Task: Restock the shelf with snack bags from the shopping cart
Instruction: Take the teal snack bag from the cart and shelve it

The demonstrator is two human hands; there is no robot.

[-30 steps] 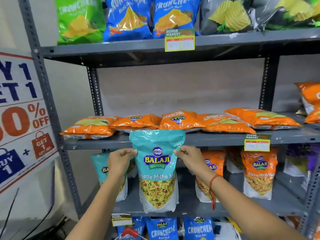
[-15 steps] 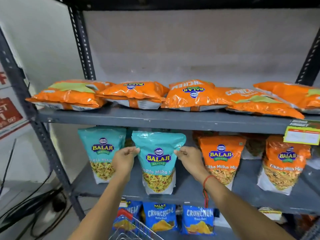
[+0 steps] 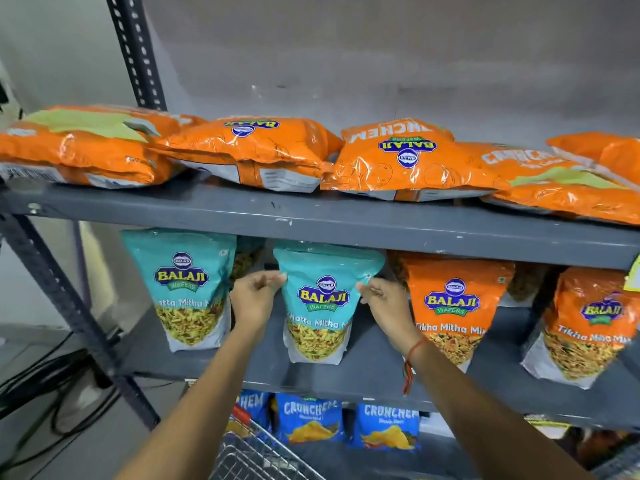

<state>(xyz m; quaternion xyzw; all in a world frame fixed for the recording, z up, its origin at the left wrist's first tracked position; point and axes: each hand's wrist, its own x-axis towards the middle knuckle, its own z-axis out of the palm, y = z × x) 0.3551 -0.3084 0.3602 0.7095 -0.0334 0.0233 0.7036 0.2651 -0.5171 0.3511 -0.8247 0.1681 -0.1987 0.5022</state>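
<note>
A teal Balaji snack bag [image 3: 322, 306] stands upright on the grey lower shelf [image 3: 363, 372], just under the shelf board above. My left hand [image 3: 254, 299] pinches its upper left edge and my right hand [image 3: 384, 303] grips its upper right edge. A second teal bag [image 3: 180, 282] stands to its left, and an orange Tikha Mitha bag [image 3: 453, 306] to its right. The wire corner of the shopping cart [image 3: 256, 452] shows at the bottom, between my forearms.
Orange chip bags [image 3: 408, 161] lie flat along the upper shelf [image 3: 311, 220]. Another orange bag [image 3: 588, 323] stands at the far right. Blue Crunchem bags [image 3: 311, 420] fill the bottom shelf. A slanted grey upright [image 3: 69, 306] and floor cables [image 3: 52, 393] are at the left.
Both hands have carried the teal bag down and inward from in front of the shelf edge onto the lower shelf, where it now stands. My view has dropped and moved closer.
</note>
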